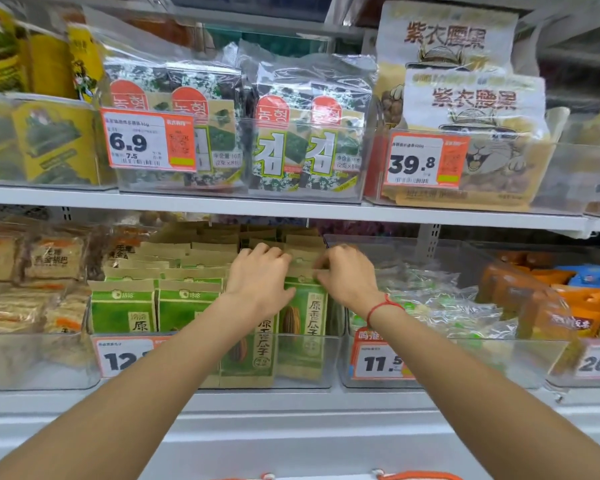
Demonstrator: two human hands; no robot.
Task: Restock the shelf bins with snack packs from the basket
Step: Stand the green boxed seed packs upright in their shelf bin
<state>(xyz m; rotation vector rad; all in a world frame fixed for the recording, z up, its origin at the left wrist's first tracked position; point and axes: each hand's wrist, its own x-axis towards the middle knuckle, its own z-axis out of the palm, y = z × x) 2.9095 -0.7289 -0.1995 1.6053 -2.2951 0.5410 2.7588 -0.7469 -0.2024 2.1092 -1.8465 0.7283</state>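
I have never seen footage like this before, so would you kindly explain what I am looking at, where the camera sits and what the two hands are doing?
There is no machine here: a person wears one wide-angle camera on the head, so you look forward and down along both bare arms. They face shop shelves lined with clear plastic bins. The left hand and the right hand, with a red string at its wrist, reach into the lower shelf bin of green sunflower seed packs. Both hands grip the top of the front right pack, apparently settling it in its row. The shelf above holds seaweed packs. An orange handle at the bottom edge may be the basket's.
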